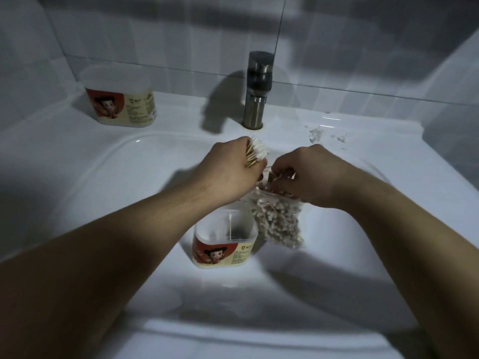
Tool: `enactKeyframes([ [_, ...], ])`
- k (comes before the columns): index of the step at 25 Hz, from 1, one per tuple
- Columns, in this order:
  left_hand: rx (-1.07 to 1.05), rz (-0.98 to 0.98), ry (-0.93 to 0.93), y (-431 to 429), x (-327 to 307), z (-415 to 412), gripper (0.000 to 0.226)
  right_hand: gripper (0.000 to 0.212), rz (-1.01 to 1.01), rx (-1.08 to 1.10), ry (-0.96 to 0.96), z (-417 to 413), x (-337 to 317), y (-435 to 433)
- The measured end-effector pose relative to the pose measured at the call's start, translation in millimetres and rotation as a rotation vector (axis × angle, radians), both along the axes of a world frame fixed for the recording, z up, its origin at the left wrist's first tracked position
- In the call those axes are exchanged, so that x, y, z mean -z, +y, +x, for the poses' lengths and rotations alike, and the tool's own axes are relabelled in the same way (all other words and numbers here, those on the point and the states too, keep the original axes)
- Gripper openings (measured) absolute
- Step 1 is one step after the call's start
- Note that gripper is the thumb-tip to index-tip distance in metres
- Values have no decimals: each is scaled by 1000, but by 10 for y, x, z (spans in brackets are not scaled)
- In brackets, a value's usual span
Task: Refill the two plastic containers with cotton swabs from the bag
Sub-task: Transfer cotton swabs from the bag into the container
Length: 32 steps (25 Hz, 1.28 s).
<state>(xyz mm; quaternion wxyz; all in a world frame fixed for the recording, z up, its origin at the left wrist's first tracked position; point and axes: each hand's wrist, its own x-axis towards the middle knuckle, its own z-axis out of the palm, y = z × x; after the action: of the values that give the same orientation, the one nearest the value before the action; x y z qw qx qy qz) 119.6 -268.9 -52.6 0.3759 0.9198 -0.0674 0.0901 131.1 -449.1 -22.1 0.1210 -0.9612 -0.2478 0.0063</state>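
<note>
Glossy white ceramic is shown in the sink [77, 177]; brushed metal in the tap [256, 99]. Translucent plastic containers [225, 244] carry paper labels. Wooden-stemmed swabs [75, 154] are held in a clear plastic bag [280, 218].
</note>
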Motion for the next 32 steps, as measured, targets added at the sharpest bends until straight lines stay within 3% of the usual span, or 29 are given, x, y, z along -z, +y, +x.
enactKeyframes([
  [6, -11, 8, 24, -13, -1, -10, 14, 11, 309, 129, -30, -4, -53, -13],
  [21, -36, -29, 7, -3, -2, -5, 14, 15, 569, 203, -74, 9, -115, -41],
  [32, -116, -306, -23, 12, -23, 50, 26, 16, 973, 285, -49, 75, -167, -57],
])
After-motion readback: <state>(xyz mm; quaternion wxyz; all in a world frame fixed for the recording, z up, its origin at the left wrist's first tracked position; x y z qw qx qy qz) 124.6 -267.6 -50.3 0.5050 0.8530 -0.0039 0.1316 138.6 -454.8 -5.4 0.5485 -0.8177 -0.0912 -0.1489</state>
